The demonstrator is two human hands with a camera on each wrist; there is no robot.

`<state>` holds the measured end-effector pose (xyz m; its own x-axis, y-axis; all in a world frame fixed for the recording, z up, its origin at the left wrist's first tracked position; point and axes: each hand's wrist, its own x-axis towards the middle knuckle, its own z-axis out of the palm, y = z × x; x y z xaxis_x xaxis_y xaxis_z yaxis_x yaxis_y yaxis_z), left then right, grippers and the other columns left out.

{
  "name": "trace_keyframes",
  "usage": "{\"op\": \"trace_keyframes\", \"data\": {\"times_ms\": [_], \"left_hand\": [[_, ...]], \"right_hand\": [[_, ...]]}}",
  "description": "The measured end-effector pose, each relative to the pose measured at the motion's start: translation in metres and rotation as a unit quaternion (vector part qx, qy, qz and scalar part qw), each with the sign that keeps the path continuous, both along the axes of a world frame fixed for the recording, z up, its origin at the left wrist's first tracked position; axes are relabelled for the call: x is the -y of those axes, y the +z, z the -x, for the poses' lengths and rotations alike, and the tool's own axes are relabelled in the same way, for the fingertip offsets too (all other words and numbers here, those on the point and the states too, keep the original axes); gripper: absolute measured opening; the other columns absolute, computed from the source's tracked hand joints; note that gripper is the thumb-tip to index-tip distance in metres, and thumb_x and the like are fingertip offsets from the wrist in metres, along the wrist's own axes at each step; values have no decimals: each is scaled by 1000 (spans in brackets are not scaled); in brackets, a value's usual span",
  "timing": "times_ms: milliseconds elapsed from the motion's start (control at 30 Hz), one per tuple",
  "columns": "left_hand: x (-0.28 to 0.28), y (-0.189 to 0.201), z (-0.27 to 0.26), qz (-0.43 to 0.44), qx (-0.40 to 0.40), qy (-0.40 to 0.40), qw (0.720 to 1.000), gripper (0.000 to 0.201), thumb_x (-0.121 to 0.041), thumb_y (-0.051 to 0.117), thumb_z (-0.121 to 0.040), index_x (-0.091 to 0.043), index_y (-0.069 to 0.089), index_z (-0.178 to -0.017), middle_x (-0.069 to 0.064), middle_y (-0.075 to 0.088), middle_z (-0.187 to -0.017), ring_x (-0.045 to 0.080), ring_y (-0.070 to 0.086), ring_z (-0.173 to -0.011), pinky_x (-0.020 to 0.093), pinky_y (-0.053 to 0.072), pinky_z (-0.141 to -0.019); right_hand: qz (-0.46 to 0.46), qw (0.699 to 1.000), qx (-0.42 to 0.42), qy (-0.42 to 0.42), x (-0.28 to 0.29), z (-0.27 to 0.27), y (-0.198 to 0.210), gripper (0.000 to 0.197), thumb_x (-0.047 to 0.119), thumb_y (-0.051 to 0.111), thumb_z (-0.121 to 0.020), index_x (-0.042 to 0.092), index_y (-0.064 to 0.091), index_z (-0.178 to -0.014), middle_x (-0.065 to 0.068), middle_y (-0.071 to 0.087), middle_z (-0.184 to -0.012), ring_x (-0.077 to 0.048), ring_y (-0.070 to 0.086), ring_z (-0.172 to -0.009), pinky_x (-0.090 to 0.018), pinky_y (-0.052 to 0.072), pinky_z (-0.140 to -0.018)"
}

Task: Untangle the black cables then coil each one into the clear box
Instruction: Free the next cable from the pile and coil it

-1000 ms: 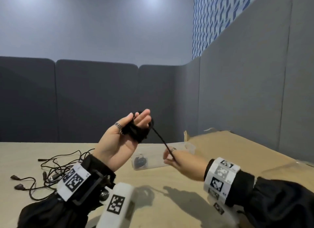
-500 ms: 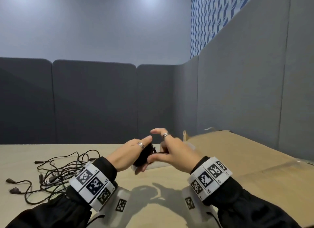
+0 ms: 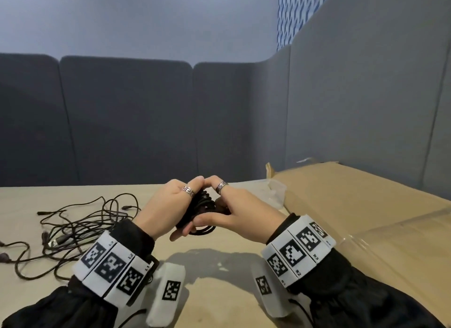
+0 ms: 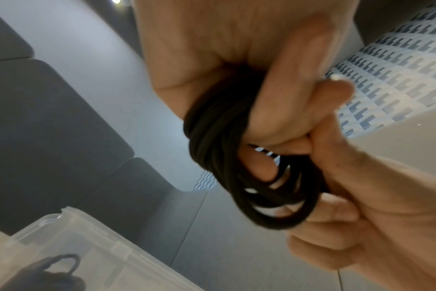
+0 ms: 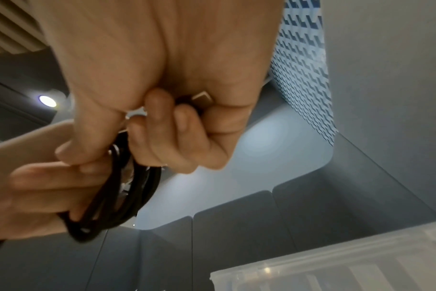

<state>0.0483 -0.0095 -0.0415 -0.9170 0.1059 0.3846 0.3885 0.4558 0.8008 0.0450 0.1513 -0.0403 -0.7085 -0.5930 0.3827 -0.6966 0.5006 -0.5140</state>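
Note:
A black cable wound into a small coil (image 3: 200,211) is held between both hands, just above the table's middle. My left hand (image 3: 168,205) has its fingers curled through the loops (image 4: 236,157). My right hand (image 3: 241,215) pinches the coil's other side (image 5: 120,196), and its curled fingers also hold what looks like the cable's grey plug (image 5: 202,98). More black cables lie in a loose tangle (image 3: 80,220) on the table to the left. The clear box (image 4: 75,246) stands just beyond the hands with one coiled cable (image 4: 55,269) inside; in the head view the hands hide most of it.
A large flat cardboard box (image 3: 353,205) fills the table's right side. Grey padded partitions (image 3: 127,122) close off the back and right. The light wooden table (image 3: 214,274) lies below my wrists.
Both hands dropped from chest height toward the table. My right hand, which was drawing the cable's end out to the right, came in and closed on the coil.

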Motion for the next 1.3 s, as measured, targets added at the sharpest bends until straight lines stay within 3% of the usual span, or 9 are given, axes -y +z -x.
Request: {"op": "trace_keyframes", "data": {"times_ms": [200, 333, 400, 467, 567, 800, 933, 1067, 1300], "left_hand": [[-10, 1, -5, -153, -91, 31, 984, 45, -32, 52, -92, 4, 50, -66, 6, 43, -42, 14, 37, -30, 14, 25, -31], [-10, 5, -10, -293, -17, -67, 953, 19, -20, 61, -85, -7, 49, -89, 5, 54, -53, 16, 47, -41, 21, 38, -38], [-6, 6, -12, -346, -1, -128, 930, 34, -20, 60, -73, -5, 55, -103, 8, 61, -64, 17, 54, -48, 21, 47, -47], [-2, 4, -9, -332, -29, -160, 929, 50, -19, 66, -64, -5, 57, -111, 9, 68, -79, 16, 64, -65, 19, 52, -59], [0, 1, -4, -250, -80, -155, 952, 56, -20, 73, -62, -9, 58, -115, 4, 71, -94, 12, 68, -86, 16, 50, -72], [-13, -5, -1, -303, -52, -170, 936, 31, -32, 49, -93, -5, 62, -103, -1, 47, -61, 9, 47, -58, 17, 45, -63], [-19, -5, -3, -317, -64, -145, 935, 33, -35, 48, -92, -12, 66, -107, -5, 41, -57, 12, 41, -55, 22, 41, -66], [-21, -2, -5, -375, -58, -143, 914, 31, -30, 48, -85, -13, 66, -103, -8, 37, -51, 5, 30, -46, 13, 35, -52], [-11, 0, -3, -297, -97, -8, 950, 28, -20, 39, -100, -15, 65, -90, -8, 60, -59, 1, 39, -37, 11, 31, -42]], "right_hand": [[26, 997, -57, -35, 1, -3, 1, 27, 45, 57, -88, 23, 45, -98, 3, 55, -57, -11, 45, -49, -23, 33, -51], [142, 990, 3, 12, -7, 2, 4, 17, 30, 60, -90, 14, 54, -92, 3, 64, -61, -2, 54, -54, -14, 41, -59], [232, 968, 80, 53, -10, 2, 4, 11, 17, 59, -92, 7, 54, -92, 7, 58, -49, -1, 50, -44, -10, 39, -49], [300, 941, 145, 67, -10, 2, 4, 6, 15, 60, -91, 10, 56, -92, 12, 40, -42, -2, 29, -36, -13, 23, -37], [344, 920, 179, 57, -11, 7, 3, 7, 20, 62, -88, 16, 58, -93, 10, 31, -48, -6, 20, -41, -17, 15, -39], [364, 906, 215, 25, -6, 8, -2, 8, 23, 59, -91, 16, 56, -93, 12, 28, -44, -7, 17, -40, -18, 14, -40], [360, 903, 233, 15, -3, 8, -4, 10, 28, 58, -92, 19, 54, -90, 11, 25, -44, -8, 16, -40, -19, 12, -42], [343, 911, 227, 23, 2, 6, -6, 17, 31, 58, -91, 17, 49, -90, 11, 27, -42, -8, 16, -39, -18, 13, -39], [265, 950, 165, -1, 1, -1, 0, 21, 26, 55, -94, 15, 38, -99, 12, 40, -36, -2, 31, -35, -14, 24, -39]]}}
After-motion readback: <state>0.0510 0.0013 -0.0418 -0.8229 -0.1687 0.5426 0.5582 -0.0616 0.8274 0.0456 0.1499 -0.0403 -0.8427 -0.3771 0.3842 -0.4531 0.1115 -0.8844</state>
